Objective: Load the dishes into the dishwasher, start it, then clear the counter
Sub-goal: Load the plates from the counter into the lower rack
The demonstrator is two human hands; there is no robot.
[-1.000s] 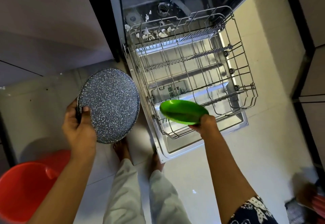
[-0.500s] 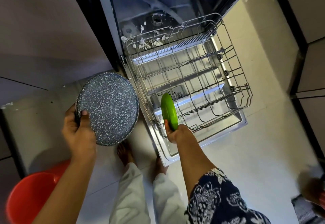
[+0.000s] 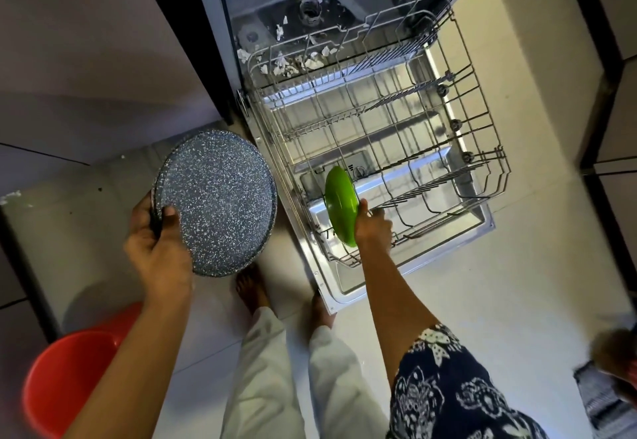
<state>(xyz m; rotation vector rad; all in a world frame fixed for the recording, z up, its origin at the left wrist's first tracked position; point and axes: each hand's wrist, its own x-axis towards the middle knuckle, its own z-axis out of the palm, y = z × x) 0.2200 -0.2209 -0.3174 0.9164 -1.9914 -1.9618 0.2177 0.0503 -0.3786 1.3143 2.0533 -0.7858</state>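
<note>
Green plate (image 3: 339, 209), apparently in right hand (image 3: 374, 232)

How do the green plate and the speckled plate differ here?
The green plate is plain and smaller; the speckled plate is dark grey and larger. The green plate stands on edge in the rack, held by the right hand; the speckled plate is outside it, in the left hand. Both are round.

- Pale, glossy floor tiles (image 3: 482, 300) spread from the centre to 5 o'clock, brightest near 3 o'clock.
- Flat grey cabinet fronts (image 3: 86, 59) at 10 o'clock lie in shade.
- Dark-framed panels (image 3: 617, 111) run along 3 o'clock.
- An orange bucket (image 3: 69, 380) stands at 8 o'clock.
- A blurred grey mat (image 3: 599, 400) lies at 4 o'clock.
</note>
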